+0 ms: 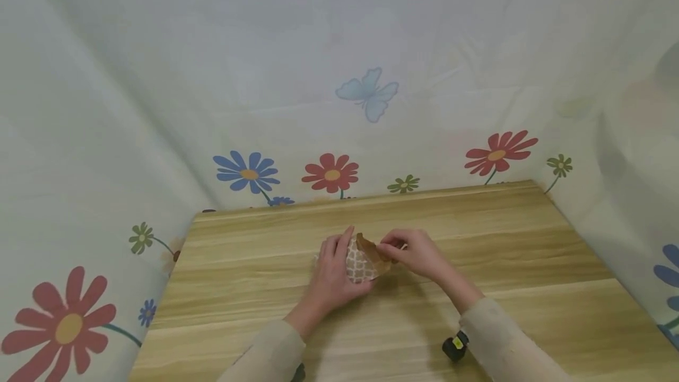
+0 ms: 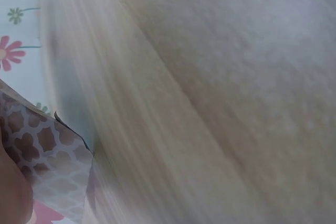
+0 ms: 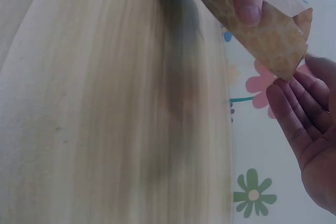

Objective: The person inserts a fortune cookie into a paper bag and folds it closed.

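Observation:
A small brown paper bag [image 1: 361,264] with a white lattice print is held just over the middle of the wooden table. My left hand [image 1: 335,270] grips it from the left, its thumb along the near side. At the bag's right end, where plain brown paper shows, my right hand [image 1: 416,252] pinches the edge between thumb and fingers. From the right wrist, the pointed corner of the bag [image 3: 273,40] meets the fingertips [image 3: 281,85]. Only a printed end of the bag [image 2: 50,161] shows in the left wrist view, beside part of the left hand [image 2: 13,192].
The wood-grain table [image 1: 239,311] has its far edge against a white cloth backdrop [image 1: 265,75] printed with flowers and butterflies. More of this cloth hangs at both sides. A black wrist device [image 1: 455,346] sits by the right sleeve.

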